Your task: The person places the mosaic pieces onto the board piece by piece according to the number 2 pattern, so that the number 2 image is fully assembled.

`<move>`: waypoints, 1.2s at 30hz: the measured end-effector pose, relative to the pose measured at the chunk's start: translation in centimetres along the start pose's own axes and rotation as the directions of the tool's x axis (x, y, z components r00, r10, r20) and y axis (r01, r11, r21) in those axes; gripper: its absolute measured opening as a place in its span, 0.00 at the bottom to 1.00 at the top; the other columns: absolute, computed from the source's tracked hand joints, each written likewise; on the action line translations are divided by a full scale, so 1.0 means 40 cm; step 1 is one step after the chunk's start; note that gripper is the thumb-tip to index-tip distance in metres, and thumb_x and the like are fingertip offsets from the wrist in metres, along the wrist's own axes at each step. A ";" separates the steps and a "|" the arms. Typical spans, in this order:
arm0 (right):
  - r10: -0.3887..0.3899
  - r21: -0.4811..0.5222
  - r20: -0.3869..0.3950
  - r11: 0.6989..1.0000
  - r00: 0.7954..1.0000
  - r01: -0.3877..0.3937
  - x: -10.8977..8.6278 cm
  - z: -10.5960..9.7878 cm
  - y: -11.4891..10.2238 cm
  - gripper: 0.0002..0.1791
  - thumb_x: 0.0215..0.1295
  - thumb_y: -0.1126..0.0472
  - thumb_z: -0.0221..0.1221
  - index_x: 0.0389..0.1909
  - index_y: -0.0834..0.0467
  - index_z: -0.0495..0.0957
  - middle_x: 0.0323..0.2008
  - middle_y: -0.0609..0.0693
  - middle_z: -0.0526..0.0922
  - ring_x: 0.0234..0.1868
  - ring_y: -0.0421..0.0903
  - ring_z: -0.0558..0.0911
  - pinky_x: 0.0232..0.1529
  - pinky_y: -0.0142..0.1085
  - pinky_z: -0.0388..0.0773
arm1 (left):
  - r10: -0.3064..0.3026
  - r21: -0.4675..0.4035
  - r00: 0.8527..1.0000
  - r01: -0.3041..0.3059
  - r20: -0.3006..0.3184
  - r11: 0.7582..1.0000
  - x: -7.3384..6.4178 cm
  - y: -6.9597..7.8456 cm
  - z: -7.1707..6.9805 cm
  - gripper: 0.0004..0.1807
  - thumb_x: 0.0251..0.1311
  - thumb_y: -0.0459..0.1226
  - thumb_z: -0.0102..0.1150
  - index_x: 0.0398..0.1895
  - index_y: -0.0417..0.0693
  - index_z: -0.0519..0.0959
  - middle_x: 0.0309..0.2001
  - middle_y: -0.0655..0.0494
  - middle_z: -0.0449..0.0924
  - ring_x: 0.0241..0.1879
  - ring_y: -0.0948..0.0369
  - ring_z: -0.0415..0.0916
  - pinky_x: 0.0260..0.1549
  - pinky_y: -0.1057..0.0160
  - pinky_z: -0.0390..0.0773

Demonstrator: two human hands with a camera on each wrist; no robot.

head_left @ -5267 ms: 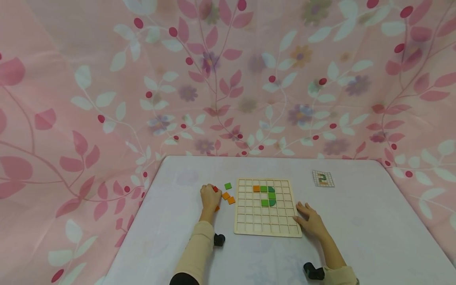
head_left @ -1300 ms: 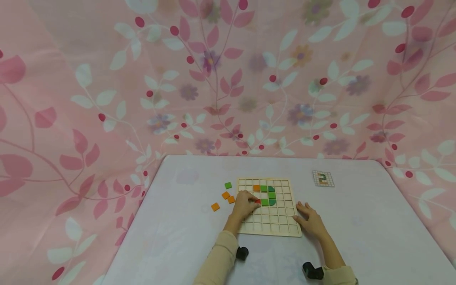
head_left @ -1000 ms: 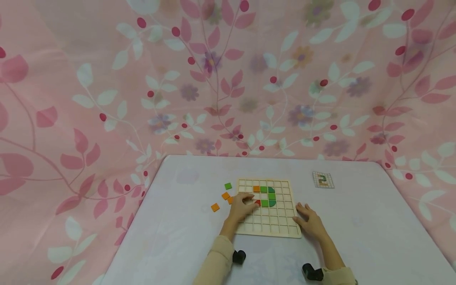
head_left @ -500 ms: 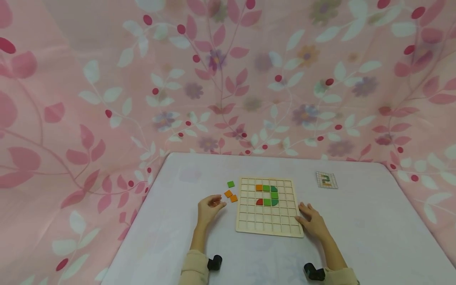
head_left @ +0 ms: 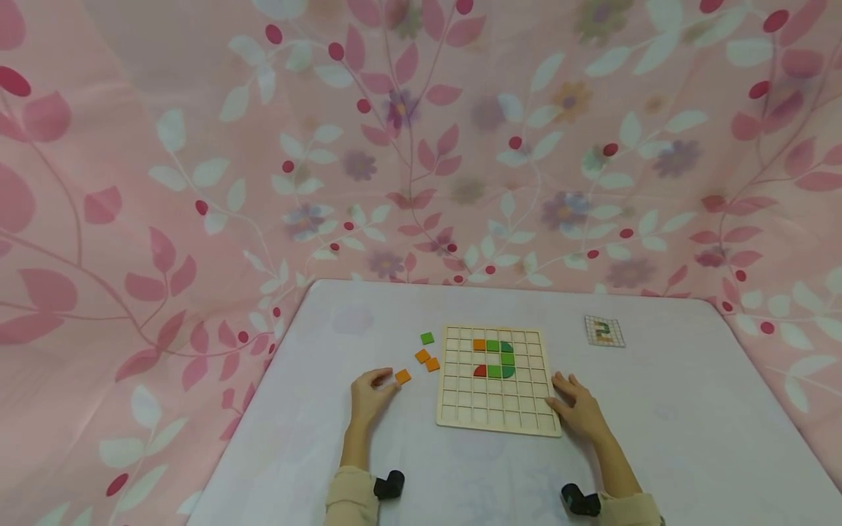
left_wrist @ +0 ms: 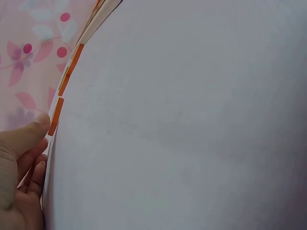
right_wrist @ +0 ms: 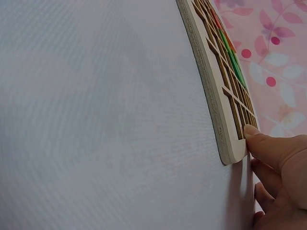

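Note:
A wooden grid board (head_left: 490,409) lies on the table, holding orange, green and dark green pieces and a red rounded piece (head_left: 480,371) in a hooked shape. To its left, my left hand (head_left: 370,398) is beside a loose orange tile (head_left: 403,376), thumb and forefinger parted and nothing gripped between them. The left wrist view has the thumb close against the end of that tile (left_wrist: 56,116); whether they touch I cannot tell. My right hand (head_left: 580,410) rests at the board's right edge, its thumb on the rim in the right wrist view.
Two more orange tiles (head_left: 432,364) and a green tile (head_left: 427,338) lie between the left hand and the board. A small pattern card (head_left: 604,332) lies at the back right. Black wrist cameras (head_left: 389,485) sit on both forearms. A floral cloth (head_left: 421,146) hangs behind the table.
The left hand held a red piece, set it into the board at the lower left of the hooked shape, let go, and moved back left to the orange tile. The right hand stays put.

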State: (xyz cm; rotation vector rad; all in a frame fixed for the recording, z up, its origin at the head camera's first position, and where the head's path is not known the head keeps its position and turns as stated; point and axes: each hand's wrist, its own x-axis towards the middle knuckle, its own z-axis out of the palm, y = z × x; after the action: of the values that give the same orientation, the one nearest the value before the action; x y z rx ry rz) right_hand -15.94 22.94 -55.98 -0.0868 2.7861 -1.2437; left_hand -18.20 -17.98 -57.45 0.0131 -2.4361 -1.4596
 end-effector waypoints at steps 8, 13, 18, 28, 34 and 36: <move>0.005 0.011 -0.003 1.000 1.000 -0.005 -0.005 -0.002 -0.005 0.30 0.61 0.61 0.60 0.60 0.73 0.65 0.65 0.67 0.61 0.67 0.70 0.50 0.62 0.65 0.48 | 0.120 0.090 0.993 -0.121 0.011 0.989 0.003 -0.008 0.019 0.17 0.38 0.28 0.73 0.37 0.33 0.83 0.37 0.44 0.83 0.39 0.49 0.78 0.40 0.57 0.77; 0.011 0.013 -0.003 1.000 1.000 -0.011 -0.009 -0.001 -0.007 0.30 0.61 0.61 0.60 0.61 0.73 0.65 0.65 0.67 0.60 0.67 0.71 0.50 0.62 0.64 0.48 | 0.133 0.094 0.991 -0.134 0.012 0.987 0.007 0.001 0.033 0.15 0.41 0.26 0.71 0.36 0.34 0.83 0.36 0.44 0.83 0.39 0.49 0.77 0.40 0.56 0.77; 0.016 0.022 0.001 1.000 1.000 -0.016 -0.005 -0.001 -0.009 0.30 0.62 0.63 0.59 0.61 0.73 0.64 0.65 0.67 0.60 0.68 0.70 0.49 0.63 0.64 0.47 | 0.120 0.094 0.993 -0.120 0.001 0.988 0.013 0.009 0.043 0.14 0.41 0.26 0.70 0.36 0.33 0.83 0.35 0.44 0.83 0.37 0.49 0.78 0.39 0.55 0.78; -0.007 0.017 -0.009 1.000 1.000 0.007 -0.008 0.003 -0.011 0.30 0.61 0.61 0.60 0.60 0.73 0.65 0.64 0.67 0.61 0.67 0.71 0.50 0.62 0.65 0.48 | 0.067 0.059 0.998 -0.067 -0.005 0.996 0.035 0.001 0.067 0.14 0.43 0.24 0.67 0.37 0.33 0.83 0.36 0.43 0.83 0.37 0.50 0.77 0.39 0.56 0.77; 0.001 0.009 -0.011 1.000 1.000 -0.001 -0.001 0.004 -0.001 0.30 0.61 0.62 0.59 0.61 0.73 0.65 0.65 0.67 0.61 0.67 0.71 0.50 0.63 0.63 0.47 | 0.104 0.050 0.994 -0.103 -0.031 0.993 0.067 0.000 0.085 0.14 0.43 0.23 0.65 0.38 0.31 0.82 0.36 0.42 0.83 0.34 0.50 0.76 0.35 0.60 0.77; 0.000 0.009 -0.013 1.000 1.000 0.000 0.000 0.004 0.001 0.30 0.61 0.62 0.60 0.61 0.73 0.65 0.64 0.67 0.61 0.67 0.71 0.50 0.63 0.64 0.48 | 0.106 0.039 0.994 -0.105 -0.032 0.994 0.079 0.004 0.090 0.15 0.43 0.23 0.63 0.39 0.31 0.82 0.35 0.42 0.82 0.33 0.50 0.76 0.33 0.63 0.77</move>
State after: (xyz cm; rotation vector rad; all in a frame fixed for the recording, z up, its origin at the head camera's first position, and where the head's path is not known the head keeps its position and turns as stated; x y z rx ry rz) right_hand -15.94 22.85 -56.10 -0.0785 2.7907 -1.2610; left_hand -22.13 -15.32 -58.09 -0.0804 -2.3978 -1.3577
